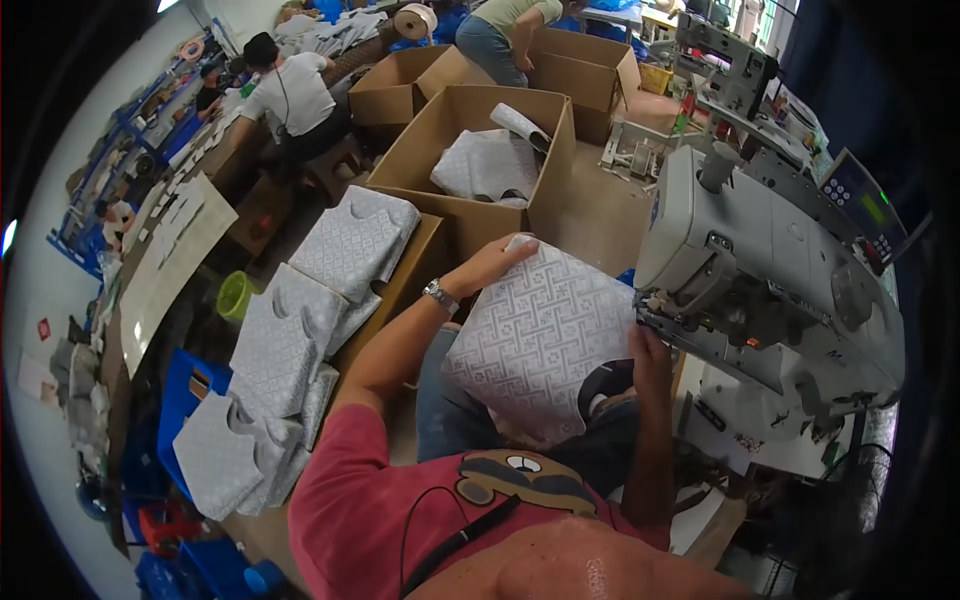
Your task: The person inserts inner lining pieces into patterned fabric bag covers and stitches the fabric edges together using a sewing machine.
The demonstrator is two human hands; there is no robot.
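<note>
A silvery white patterned fabric piece (548, 325) with a dark curved patch at its lower right lies over my lap, held up between both hands. My left hand (500, 262) grips its upper left edge, thumb on top. At the right edge, my right hand (650, 362) has its fingers closed on the fabric, just below the sewing arm of a grey machine (780, 290). The fabric's right corner touches or sits very near the needle area; the exact contact is hidden.
Stacked patterned pieces (275, 350) lie on my left. An open carton (470, 205) with more pieces stands ahead. A green basket (235, 296) and blue bins (185, 410) are farther left. Two people work at the back, one seated (290, 95), one bending (500, 40).
</note>
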